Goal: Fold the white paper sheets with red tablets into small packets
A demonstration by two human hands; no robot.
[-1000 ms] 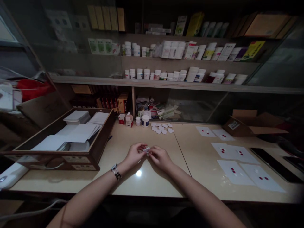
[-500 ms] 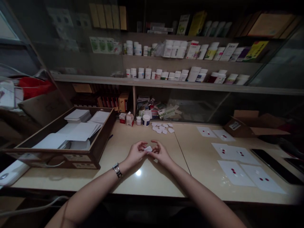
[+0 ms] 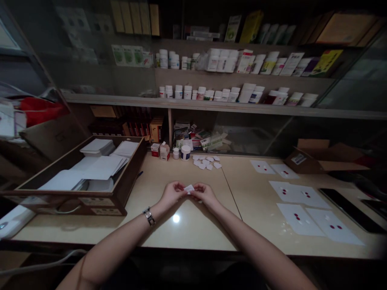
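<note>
Between my two hands is a small folded piece of white paper (image 3: pixel 189 189), raised a little over the tabletop. The fingertips of my left hand (image 3: pixel 173 195) pinch its left side, and a metal watch or bracelet circles that wrist. On its right side, my right hand (image 3: pixel 205 194) pinches it too, fingers curled in. Farther back lies a cluster of small folded white paper packets (image 3: pixel 207 162). Over on the right, several flat white paper sheets (image 3: pixel 298 219) bear red and white tablets.
A wooden drawer (image 3: pixel 121 201) holding stacked white paper stands at left. Small boxes and a white jar (image 3: pixel 185 152) line the back. An open cardboard box (image 3: pixel 314 159) and a black phone-like slab (image 3: pixel 350 209) are at right. Shelves of medicine bottles rise behind.
The fingers of both hands, more spread and lifted before, have closed in on the folded paper. My right hand's raised forefinger has come down to it. The view has shifted slightly.
</note>
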